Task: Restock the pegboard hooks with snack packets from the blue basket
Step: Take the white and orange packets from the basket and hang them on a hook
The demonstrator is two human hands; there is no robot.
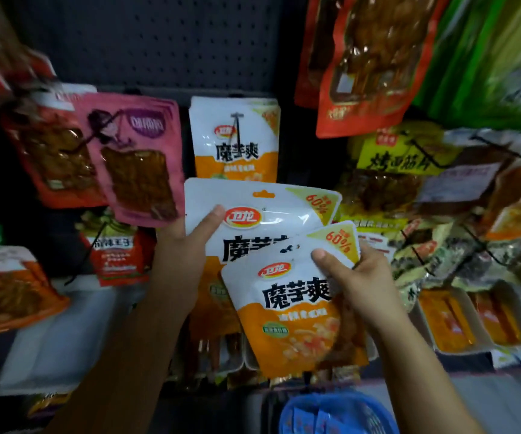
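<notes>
Holding two white-and-orange snack packets up before a dark pegboard (165, 42), a person is seen from a head camera looking down along both bare forearms. The left hand (187, 245) grips the rear packet (262, 211) at its left edge, thumb laid across the front near the red logo, fingers hidden behind. The right hand (359, 277) pinches the front packet (287, 311) near its upper right corner, thumb on the face, fingers curled behind. The front packet overlaps the lower right of the rear one and tilts slightly. Just above them a matching hanging packet (235, 139) sits on a hook (234, 123) on the pegboard. To its left hang a pink packet (137, 158) and a red packet (52, 151), both blurred. At upper right hangs a large red pouch (375, 61) beside a green bag (491, 57). A yellow packet (397, 155) and other blurred packets fill the right side. The blue basket (337, 411) shows at the bottom edge, below the right forearm, with small blue sachets (312, 418) inside.
</notes>
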